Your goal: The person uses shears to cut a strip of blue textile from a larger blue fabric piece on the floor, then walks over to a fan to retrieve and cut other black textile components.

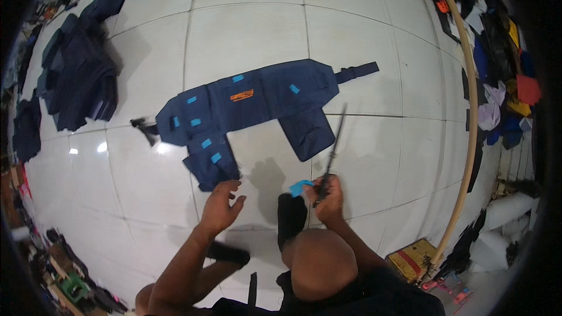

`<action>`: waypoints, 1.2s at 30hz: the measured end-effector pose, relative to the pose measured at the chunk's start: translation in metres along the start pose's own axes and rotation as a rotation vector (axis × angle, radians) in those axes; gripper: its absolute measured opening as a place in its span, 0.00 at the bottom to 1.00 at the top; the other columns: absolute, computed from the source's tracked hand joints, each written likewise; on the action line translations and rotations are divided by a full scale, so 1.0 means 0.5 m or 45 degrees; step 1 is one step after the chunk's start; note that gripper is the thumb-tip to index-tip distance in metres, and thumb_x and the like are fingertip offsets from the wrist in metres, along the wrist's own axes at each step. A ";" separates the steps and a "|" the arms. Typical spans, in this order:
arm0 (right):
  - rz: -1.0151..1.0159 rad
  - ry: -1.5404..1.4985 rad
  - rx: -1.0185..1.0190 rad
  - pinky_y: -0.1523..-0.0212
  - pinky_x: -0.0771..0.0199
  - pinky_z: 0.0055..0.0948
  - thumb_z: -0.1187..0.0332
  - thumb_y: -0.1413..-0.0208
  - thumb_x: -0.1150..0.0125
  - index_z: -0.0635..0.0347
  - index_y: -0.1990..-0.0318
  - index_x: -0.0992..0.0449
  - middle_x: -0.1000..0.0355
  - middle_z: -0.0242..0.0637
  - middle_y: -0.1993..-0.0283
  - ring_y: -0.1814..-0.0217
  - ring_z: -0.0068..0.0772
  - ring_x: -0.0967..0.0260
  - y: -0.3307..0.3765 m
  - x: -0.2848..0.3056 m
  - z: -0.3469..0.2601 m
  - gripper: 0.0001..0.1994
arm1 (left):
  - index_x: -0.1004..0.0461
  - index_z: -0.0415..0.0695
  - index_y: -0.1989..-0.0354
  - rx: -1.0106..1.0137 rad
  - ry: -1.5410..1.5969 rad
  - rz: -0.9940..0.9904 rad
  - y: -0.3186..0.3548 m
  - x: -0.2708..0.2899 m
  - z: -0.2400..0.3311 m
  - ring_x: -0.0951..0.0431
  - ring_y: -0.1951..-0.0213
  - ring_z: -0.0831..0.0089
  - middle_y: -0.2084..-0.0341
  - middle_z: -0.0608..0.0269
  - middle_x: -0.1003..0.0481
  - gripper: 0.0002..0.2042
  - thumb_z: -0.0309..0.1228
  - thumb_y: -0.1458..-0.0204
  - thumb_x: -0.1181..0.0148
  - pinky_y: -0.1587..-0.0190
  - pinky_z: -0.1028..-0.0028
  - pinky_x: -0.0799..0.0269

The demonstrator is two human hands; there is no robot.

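On the tiled floor in front of me lies a navy fabric piece (205, 111), shaped like a waist apron, with a strap at each end and two flaps folding toward me. Several bits of light-blue tape (238, 78) are stuck on it, and an orange printed mark is near its middle. My left hand (221, 209) is by the corner of the left flap, thumb apart from the fingers, holding nothing visible. In my right hand (329, 199) are long dark scissors (333, 151), pointing away from me. The same fingers pinch a light-blue piece of tape (301, 188).
A heap of navy fabric pieces (79, 70) lies at the far left. On the right, a long wooden pole (469, 123) stands before piled cloth and scraps (497, 99). A yellow box (413, 258) is at the pole's near end. My knee (323, 263) is raised beside my right arm.
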State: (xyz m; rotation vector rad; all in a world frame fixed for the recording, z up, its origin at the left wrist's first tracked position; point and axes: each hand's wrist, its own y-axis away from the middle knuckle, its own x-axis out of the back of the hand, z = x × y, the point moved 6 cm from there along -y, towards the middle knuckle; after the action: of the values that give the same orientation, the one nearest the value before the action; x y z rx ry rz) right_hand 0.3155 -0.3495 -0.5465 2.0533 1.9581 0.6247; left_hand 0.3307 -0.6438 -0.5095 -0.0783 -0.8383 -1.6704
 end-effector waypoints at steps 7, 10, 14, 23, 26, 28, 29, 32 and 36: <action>0.194 0.483 -0.157 0.64 0.30 0.26 0.72 0.48 0.29 0.60 0.59 0.35 0.32 0.32 0.68 0.66 0.24 0.34 0.147 0.232 -0.176 0.16 | 0.27 0.39 0.53 0.619 -0.030 -0.039 0.270 0.153 -0.066 0.20 0.63 0.60 0.62 0.50 0.23 0.17 0.32 0.49 0.35 0.59 0.64 0.24; 0.270 0.405 -0.317 0.66 0.30 0.24 0.74 0.49 0.30 0.60 0.59 0.35 0.32 0.32 0.68 0.67 0.22 0.34 0.238 0.321 -0.190 0.17 | 0.26 0.39 0.54 0.838 0.080 0.031 0.449 0.176 -0.046 0.20 0.62 0.60 0.64 0.51 0.22 0.17 0.34 0.49 0.35 0.58 0.63 0.24; 0.322 0.625 -0.421 0.64 0.30 0.27 0.73 0.50 0.29 0.61 0.59 0.35 0.32 0.33 0.67 0.66 0.26 0.34 0.373 0.404 -0.289 0.18 | 0.26 0.39 0.55 1.070 0.091 0.165 0.700 0.213 0.009 0.21 0.62 0.60 0.67 0.52 0.22 0.17 0.36 0.49 0.36 0.59 0.63 0.25; 0.525 0.663 -0.549 0.60 0.29 0.34 0.71 0.51 0.28 0.62 0.60 0.35 0.30 0.38 0.66 0.65 0.33 0.31 0.732 0.525 -0.292 0.18 | 0.24 0.38 0.55 0.929 0.042 -0.094 0.940 0.114 0.188 0.19 0.59 0.57 0.63 0.49 0.20 0.18 0.38 0.49 0.36 0.54 0.63 0.25; 0.589 0.744 -0.562 0.57 0.29 0.36 0.70 0.51 0.28 0.63 0.59 0.34 0.28 0.40 0.65 0.62 0.37 0.29 0.873 0.547 -0.320 0.19 | 0.24 0.38 0.54 0.928 0.041 -0.106 0.995 0.118 0.231 0.19 0.59 0.57 0.63 0.50 0.20 0.18 0.38 0.49 0.37 0.54 0.63 0.25; 0.629 0.848 -0.548 0.55 0.30 0.38 0.70 0.51 0.28 0.63 0.58 0.33 0.28 0.42 0.64 0.60 0.40 0.28 0.978 0.546 -0.357 0.19 | 0.25 0.38 0.54 0.895 0.039 -0.060 1.054 0.148 0.217 0.19 0.59 0.56 0.63 0.50 0.20 0.19 0.38 0.49 0.37 0.54 0.63 0.25; 0.638 1.014 -0.384 0.55 0.29 0.39 0.71 0.52 0.28 0.63 0.57 0.33 0.27 0.43 0.63 0.59 0.42 0.27 1.044 0.589 -0.312 0.19 | 0.26 0.39 0.53 0.801 0.000 -0.079 1.056 0.166 0.214 0.20 0.59 0.56 0.63 0.49 0.20 0.20 0.39 0.50 0.36 0.54 0.62 0.25; 0.853 0.753 -0.420 0.57 0.28 0.41 0.70 0.53 0.27 0.62 0.57 0.34 0.27 0.44 0.63 0.61 0.46 0.27 1.171 0.618 -0.380 0.21 | 0.27 0.39 0.51 0.690 -0.089 -0.015 1.069 0.257 0.214 0.20 0.58 0.55 0.63 0.48 0.20 0.21 0.38 0.51 0.35 0.54 0.62 0.25; 1.036 0.666 -0.283 0.58 0.29 0.42 0.71 0.53 0.28 0.60 0.57 0.34 0.26 0.42 0.65 0.62 0.45 0.26 1.286 0.675 -0.392 0.20 | 0.28 0.38 0.52 0.710 -0.034 0.184 1.091 0.402 0.105 0.21 0.64 0.60 0.65 0.49 0.21 0.20 0.36 0.51 0.34 0.58 0.64 0.25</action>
State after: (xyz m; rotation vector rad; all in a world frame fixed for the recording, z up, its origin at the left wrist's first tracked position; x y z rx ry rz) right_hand 0.8017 -0.0880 -0.0356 2.6773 1.0598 1.5865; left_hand 0.7304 -0.8003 -0.1138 0.2197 -1.2592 -1.2552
